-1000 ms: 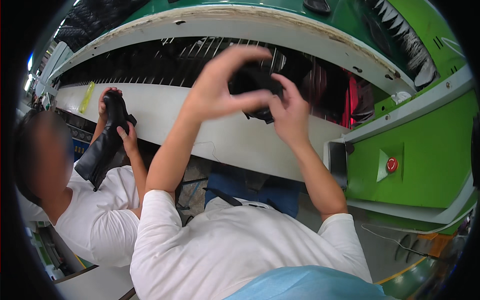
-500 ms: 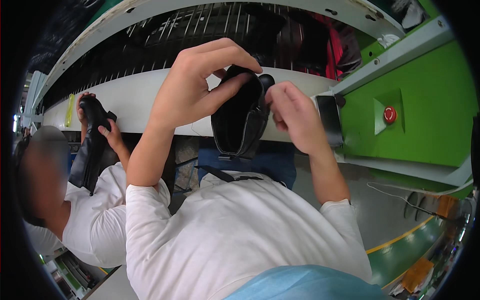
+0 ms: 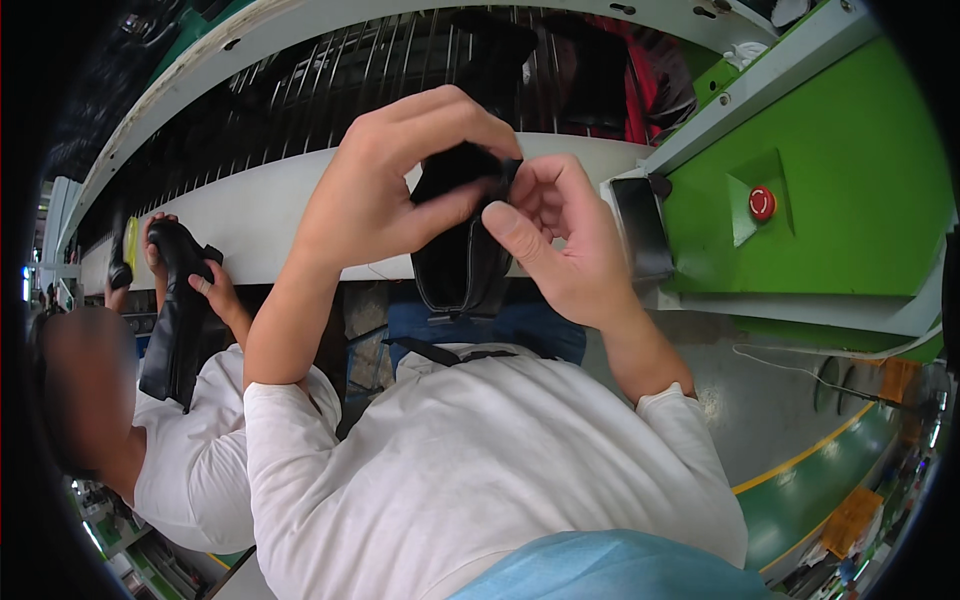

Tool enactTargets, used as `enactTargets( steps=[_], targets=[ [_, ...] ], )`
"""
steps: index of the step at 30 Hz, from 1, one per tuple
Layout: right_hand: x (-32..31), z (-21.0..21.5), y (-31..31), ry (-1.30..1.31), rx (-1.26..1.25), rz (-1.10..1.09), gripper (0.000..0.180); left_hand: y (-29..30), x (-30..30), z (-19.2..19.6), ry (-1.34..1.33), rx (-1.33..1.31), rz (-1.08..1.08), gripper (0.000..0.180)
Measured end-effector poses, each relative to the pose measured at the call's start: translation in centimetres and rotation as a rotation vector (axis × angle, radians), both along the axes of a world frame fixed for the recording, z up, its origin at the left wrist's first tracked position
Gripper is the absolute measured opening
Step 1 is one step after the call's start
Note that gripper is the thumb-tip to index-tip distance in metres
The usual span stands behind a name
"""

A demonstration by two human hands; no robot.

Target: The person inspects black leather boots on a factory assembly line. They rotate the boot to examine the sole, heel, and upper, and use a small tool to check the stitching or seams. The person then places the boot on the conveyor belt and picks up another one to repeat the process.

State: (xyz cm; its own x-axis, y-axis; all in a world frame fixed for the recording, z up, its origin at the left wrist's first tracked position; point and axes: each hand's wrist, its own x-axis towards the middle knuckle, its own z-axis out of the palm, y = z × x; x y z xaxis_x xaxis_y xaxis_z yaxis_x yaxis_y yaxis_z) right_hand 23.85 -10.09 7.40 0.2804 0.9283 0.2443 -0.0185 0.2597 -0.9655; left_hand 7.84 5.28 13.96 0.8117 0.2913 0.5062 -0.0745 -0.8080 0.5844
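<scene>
both hands meet at the top of one black boot-like leather piece [image 3: 462, 262] in the head view, the only view there is. the piece hangs upright, its long axis running from the fingers down toward the person's chest, with its upper end caught between the two hands and its lower edge free, just above a dark strap [image 3: 440, 352] on the white shirt. the left hand [image 3: 385, 190] comes over from the left and curls across the top, fingers pressed down onto the far side of the leather and thumb against its near face, so that grip is pinching the upper rim. the right hand [image 3: 560, 245] sits just to the right, touching the same rim, its thumb and forefinger closed on the edge; the other fingers are loosely bent. both are equally close to the top, and neither touches the lower part. behind the hands runs a white conveyor rail [image 3: 260, 215] with a slatted belt, and to the right a green machine housing [image 3: 850, 180] with a red button [image 3: 762, 203]. at far left a co-worker's hand [image 3: 215, 292] holds another dark boot piece [image 3: 175, 320].
</scene>
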Motion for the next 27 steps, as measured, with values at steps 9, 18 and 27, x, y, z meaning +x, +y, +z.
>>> enactTargets(
  steps=[9,18,27],
  targets=[
    [0.7,-0.3,-1.4,0.148,0.005,0.145,0.030,-0.5,0.7,-0.7,-0.060,-0.051,-0.008,0.029],
    [3.1,-6.5,-0.2,0.403,-0.209,0.225,0.024,0.6,0.2,-1.4,-0.127,-0.096,-0.034,0.017],
    [2.2,-15.7,-2.4,-0.355,-0.179,-0.122,0.045,0.5,0.6,-1.9,-0.220,-0.171,-0.011,0.017]
  ],
)
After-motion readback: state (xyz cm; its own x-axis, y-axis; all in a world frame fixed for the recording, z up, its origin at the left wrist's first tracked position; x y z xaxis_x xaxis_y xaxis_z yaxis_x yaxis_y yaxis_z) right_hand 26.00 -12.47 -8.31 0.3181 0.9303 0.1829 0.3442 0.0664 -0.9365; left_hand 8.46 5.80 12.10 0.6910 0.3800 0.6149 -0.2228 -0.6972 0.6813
